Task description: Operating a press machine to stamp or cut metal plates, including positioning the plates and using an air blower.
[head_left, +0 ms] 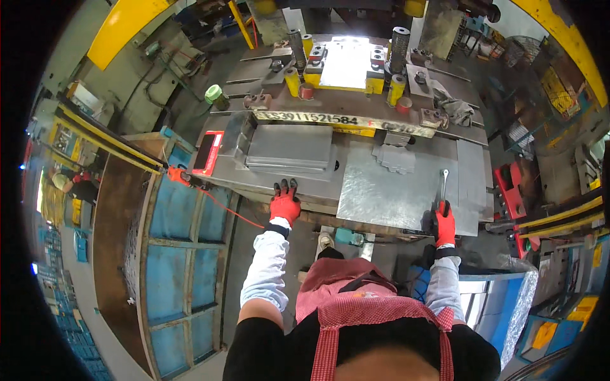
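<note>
My left hand (285, 203), in a red glove with dark fingertips, rests with its fingers apart on the front edge of the press table, just below a stack of flat grey metal sheets (289, 147). On the right, my right hand (444, 225), gloved the same way, is closed around the lower end of a metal wrench (444, 183). The wrench points away from me, its rounded head over a large shiny metal sheet (375, 190). Several smaller grey plates (394, 159) with notched edges lie on that sheet's far part.
A die with a brightly lit plate (345, 61) stands at the back between posts. A red-framed dark device (208, 153) lies left of the stack. A blue-panelled metal frame (170, 267) stands at left, a grey cloth (454, 109) lies back right, and a red rack (510, 190) stands right.
</note>
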`<action>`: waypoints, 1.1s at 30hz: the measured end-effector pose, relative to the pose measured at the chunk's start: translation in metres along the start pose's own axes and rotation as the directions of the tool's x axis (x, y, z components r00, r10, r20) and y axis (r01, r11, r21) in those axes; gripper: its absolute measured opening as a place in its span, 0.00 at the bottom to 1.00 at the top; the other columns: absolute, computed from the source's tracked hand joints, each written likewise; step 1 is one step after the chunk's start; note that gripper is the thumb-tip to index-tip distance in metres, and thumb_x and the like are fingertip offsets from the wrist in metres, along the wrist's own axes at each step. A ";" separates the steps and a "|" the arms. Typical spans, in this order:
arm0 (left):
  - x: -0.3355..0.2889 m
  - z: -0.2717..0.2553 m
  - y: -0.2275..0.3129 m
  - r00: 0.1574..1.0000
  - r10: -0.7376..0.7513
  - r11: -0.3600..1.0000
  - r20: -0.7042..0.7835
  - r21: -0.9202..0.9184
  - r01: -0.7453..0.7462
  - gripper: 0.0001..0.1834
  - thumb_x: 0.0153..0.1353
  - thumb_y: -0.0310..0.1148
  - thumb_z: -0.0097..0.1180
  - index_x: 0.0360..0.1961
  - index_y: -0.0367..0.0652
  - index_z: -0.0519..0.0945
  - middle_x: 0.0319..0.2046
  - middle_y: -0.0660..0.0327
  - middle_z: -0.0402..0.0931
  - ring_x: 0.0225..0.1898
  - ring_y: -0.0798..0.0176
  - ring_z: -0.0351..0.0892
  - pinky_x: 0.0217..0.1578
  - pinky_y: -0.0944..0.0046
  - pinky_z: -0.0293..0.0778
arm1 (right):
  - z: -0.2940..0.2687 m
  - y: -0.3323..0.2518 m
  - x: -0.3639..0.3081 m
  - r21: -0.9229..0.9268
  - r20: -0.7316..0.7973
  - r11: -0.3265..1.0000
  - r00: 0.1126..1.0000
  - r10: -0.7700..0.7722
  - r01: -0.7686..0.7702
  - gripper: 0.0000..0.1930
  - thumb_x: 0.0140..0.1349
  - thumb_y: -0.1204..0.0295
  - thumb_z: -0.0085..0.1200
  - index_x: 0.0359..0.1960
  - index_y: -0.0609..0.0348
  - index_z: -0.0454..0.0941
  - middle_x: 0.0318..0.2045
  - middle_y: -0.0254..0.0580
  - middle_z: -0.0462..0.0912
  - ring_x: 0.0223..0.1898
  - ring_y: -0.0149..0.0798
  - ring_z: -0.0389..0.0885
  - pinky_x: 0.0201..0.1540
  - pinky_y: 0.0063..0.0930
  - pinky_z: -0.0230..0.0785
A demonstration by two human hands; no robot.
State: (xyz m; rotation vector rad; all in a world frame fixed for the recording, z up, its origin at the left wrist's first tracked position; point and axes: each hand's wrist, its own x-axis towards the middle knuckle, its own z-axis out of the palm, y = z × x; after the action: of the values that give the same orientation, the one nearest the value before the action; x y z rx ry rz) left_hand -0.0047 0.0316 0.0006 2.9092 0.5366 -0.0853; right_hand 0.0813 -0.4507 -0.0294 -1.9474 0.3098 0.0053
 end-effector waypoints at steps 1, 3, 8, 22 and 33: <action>0.000 0.001 -0.002 1.000 -0.002 1.000 0.013 0.001 0.002 0.29 0.50 0.40 0.50 0.56 0.56 0.62 0.62 0.55 0.49 0.62 0.44 0.48 0.56 0.50 0.57 | -0.001 -0.008 -0.003 0.040 0.044 0.996 0.996 0.078 -0.079 0.24 0.53 0.70 0.50 0.54 0.59 0.64 0.41 0.40 0.76 0.41 0.33 0.74 0.43 0.25 0.65; 0.003 0.002 -0.004 0.999 0.009 1.000 0.040 -0.005 -0.008 0.29 0.51 0.38 0.46 0.58 0.57 0.60 0.62 0.55 0.49 0.62 0.45 0.47 0.54 0.47 0.58 | -0.001 -0.002 0.001 0.076 0.092 0.984 0.984 0.152 -0.159 0.23 0.53 0.70 0.50 0.53 0.60 0.65 0.39 0.39 0.76 0.38 0.32 0.74 0.40 0.25 0.66; 0.006 0.013 -0.021 0.996 -0.009 1.000 0.087 0.000 0.009 0.29 0.52 0.40 0.47 0.58 0.58 0.60 0.62 0.57 0.50 0.62 0.44 0.48 0.57 0.52 0.57 | 0.007 -0.040 -0.022 0.170 0.059 0.982 0.995 0.078 -0.087 0.21 0.53 0.67 0.51 0.49 0.60 0.68 0.31 0.36 0.76 0.31 0.31 0.74 0.32 0.25 0.66; 0.007 -0.009 -0.003 0.988 -0.035 0.998 0.152 -0.038 0.041 0.27 0.52 0.42 0.47 0.57 0.57 0.62 0.62 0.55 0.49 0.61 0.42 0.49 0.58 0.54 0.55 | 0.006 -0.009 -0.006 0.338 0.045 0.933 0.992 0.117 -0.125 0.15 0.55 0.64 0.50 0.44 0.54 0.70 0.22 0.33 0.74 0.19 0.29 0.70 0.21 0.27 0.63; 0.008 0.001 -0.010 0.993 -0.018 0.997 0.115 -0.073 0.026 0.27 0.52 0.41 0.45 0.56 0.57 0.63 0.61 0.52 0.51 0.61 0.40 0.49 0.58 0.54 0.55 | 0.003 0.029 0.013 0.311 0.143 0.929 0.976 0.163 -0.201 0.27 0.52 0.68 0.52 0.56 0.58 0.63 0.34 0.38 0.77 0.31 0.31 0.75 0.33 0.26 0.68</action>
State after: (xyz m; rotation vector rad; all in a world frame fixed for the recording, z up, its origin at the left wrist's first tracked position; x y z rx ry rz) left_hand -0.0010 0.0436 -0.0029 2.8061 0.5406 -0.2282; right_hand 0.0883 -0.4605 -0.0585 -1.5791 0.3887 0.1780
